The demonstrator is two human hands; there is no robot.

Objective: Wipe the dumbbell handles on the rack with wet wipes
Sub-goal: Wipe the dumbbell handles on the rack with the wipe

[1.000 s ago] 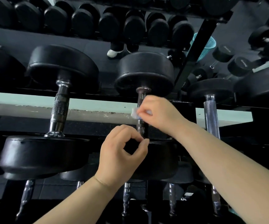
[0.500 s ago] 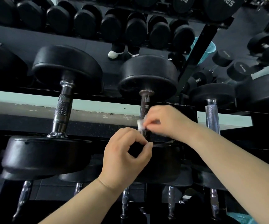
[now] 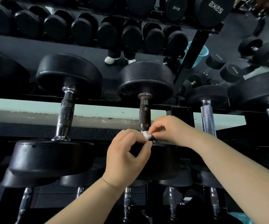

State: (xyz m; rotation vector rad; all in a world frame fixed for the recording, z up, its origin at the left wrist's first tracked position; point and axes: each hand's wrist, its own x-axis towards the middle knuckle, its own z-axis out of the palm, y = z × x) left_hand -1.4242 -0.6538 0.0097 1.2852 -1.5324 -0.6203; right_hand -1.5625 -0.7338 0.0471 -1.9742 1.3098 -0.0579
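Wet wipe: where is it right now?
In the head view, just right of centre, the wet wipe is pinched by the right hand at the lower end of the middle dumbbell handle, beside the left hand.

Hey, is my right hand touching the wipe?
Touching. In the head view the right hand pinches the wipe at the lower end of the handle.

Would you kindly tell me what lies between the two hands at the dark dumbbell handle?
In the head view, a small white wet wipe lies between the left hand and the right hand, at the lower end of the dark handle.
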